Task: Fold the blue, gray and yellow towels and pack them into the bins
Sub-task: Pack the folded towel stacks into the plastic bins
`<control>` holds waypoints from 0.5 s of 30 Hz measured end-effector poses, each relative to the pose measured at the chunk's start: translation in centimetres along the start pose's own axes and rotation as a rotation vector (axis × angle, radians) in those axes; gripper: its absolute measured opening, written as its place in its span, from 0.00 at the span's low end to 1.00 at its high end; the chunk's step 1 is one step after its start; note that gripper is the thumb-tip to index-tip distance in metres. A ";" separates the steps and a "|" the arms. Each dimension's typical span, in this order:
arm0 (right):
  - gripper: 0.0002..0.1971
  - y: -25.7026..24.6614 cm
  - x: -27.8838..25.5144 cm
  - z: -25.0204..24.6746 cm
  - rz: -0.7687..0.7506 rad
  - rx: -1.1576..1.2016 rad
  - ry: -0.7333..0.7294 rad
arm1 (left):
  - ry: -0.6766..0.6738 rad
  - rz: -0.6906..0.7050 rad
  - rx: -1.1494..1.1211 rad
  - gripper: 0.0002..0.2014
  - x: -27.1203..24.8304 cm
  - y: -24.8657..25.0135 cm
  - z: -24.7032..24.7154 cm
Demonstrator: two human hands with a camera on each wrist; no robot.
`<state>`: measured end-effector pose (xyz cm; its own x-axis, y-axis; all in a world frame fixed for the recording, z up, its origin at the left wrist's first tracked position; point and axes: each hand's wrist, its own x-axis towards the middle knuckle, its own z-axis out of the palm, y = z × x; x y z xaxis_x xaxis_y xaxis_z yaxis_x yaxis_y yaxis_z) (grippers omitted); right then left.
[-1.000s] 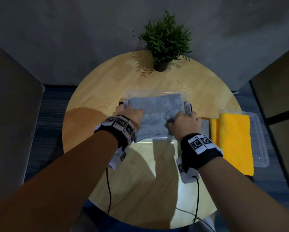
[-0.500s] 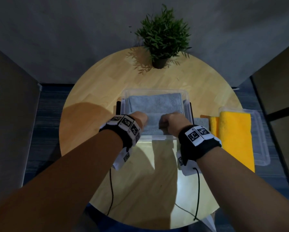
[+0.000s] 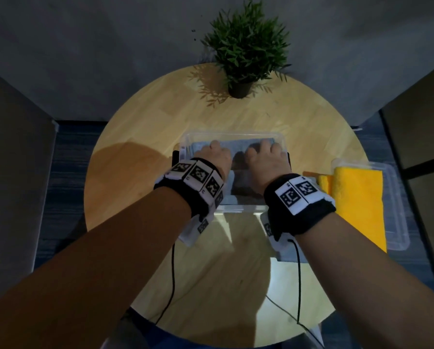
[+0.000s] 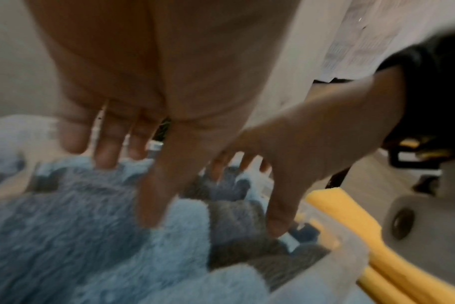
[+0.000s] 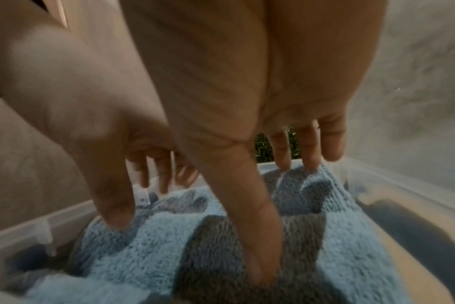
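Left hand and right hand, fingers spread, press flat on one blue towel beneath them in one of two bins

- Both bare forearms are wearing black wristbands carrying white tiles printed with black square codes.
- Thin black cables are trailing from the wristbands.

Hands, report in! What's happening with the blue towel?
Left hand and right hand open, pressing blue towel flat in clear bin. Nothing blocking.
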<state>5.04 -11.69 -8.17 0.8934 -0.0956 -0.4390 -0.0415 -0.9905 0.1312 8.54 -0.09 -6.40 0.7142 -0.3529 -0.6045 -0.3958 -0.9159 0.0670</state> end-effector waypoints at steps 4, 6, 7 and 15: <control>0.40 0.0 1.3 0.5 -0.083 0.037 -0.137 | -0.060 -0.009 0.037 0.42 2.2 -1.6 3.1; 0.43 0.0 2.0 1.8 -0.090 0.058 -0.221 | -0.101 -0.055 0.033 0.39 2.8 -2.0 4.3; 0.43 0.1 2.2 2.4 -0.090 0.068 -0.245 | -0.089 -0.054 0.020 0.36 3.1 -1.9 4.7; 0.39 0.0 3.7 6.4 -0.055 0.206 -0.292 | -0.178 -0.012 0.083 0.35 3.3 -1.8 4.9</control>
<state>5.46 -12.66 -15.47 0.7326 -0.0361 -0.6797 -0.1123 -0.9913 -0.0684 8.78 1.30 -12.44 0.6087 -0.2960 -0.7361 -0.4398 -0.8981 -0.0025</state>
